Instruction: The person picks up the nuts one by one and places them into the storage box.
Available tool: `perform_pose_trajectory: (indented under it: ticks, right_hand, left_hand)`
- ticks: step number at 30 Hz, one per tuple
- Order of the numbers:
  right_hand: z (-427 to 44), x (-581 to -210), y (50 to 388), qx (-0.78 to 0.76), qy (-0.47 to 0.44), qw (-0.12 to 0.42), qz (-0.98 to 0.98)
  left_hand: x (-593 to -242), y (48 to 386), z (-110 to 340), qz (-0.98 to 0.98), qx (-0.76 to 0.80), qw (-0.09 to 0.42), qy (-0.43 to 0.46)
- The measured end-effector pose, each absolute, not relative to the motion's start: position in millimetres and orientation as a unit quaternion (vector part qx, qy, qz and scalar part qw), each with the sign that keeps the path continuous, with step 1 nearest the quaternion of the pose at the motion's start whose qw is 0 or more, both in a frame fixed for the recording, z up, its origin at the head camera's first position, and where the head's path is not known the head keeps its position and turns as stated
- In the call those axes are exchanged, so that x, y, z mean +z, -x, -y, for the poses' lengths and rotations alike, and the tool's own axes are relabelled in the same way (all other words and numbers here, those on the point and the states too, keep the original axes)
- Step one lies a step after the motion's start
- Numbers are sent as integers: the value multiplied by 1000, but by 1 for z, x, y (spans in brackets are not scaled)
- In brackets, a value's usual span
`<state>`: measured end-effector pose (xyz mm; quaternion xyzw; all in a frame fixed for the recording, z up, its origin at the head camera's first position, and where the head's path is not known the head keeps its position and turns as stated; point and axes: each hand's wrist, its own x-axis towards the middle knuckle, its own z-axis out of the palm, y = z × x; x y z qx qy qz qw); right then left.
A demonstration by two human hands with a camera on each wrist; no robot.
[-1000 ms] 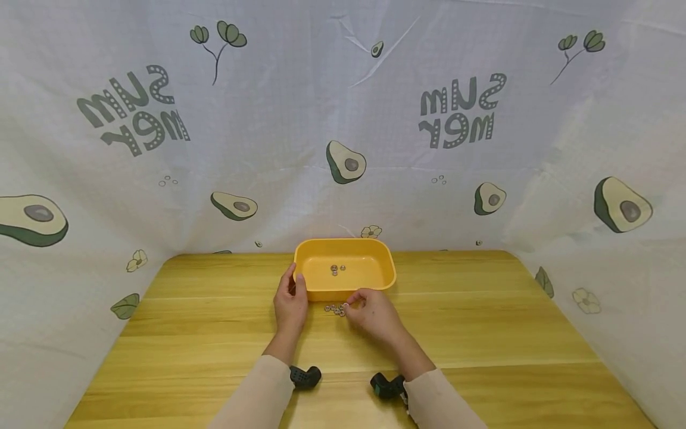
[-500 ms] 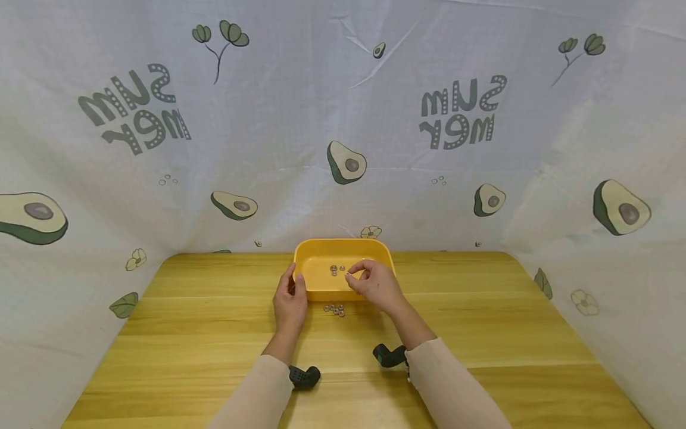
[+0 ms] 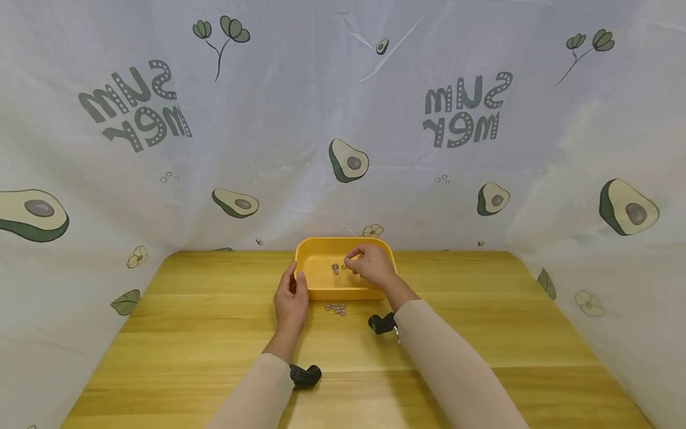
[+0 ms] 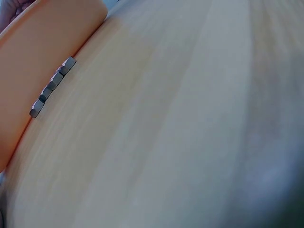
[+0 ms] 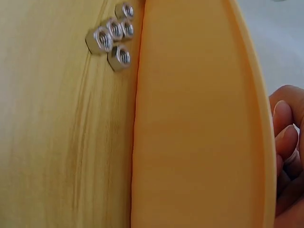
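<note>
**Wood-grain tabletop [image 3: 498,333], rectangular yellow plastic tray [image 3: 343,294]**

Left hand [image 3: 291,304] grips its left corner; silver hexagonal metal nuts [image 5: 96,41] lie inside and in front, between the hands. Right hand [image 3: 374,265] hovers over it, fingertips close; whether holding one, I cannot tell.

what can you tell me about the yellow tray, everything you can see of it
The yellow tray is an open, rounded rectangle with raised walls and a thin rim, and it looks like smooth plastic. It sits upright near the far edge of the wooden table, long side facing the person. A few metal nuts lie on its floor. The left hand touches its near left corner; the right hand is over its right part, hiding some of the inside.
</note>
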<state>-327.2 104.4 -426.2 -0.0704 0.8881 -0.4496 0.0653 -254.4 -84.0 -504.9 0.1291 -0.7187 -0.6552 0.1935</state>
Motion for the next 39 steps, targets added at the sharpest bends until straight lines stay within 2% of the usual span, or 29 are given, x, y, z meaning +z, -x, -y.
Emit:
perform_pose_trajectory:
  ticks: [7,22,28,39]
  right_hand:
    - [-105,-435,343,-462,48,100,-880]
    - [-104,-440,347,-417,23,108,-902]
    - [-103,-435,346,-432,18,96,-897]
    - [-103,-418,332,-448,72,42,-890]
  left_hand:
    - [-505,256,82,717,-657,192,-130]
    - [-506,260,78,715,-657,203,-125]
    - [-507,260,80,716,-655,205,-129]
    - [-506,258,83,719,-652,201,-133]
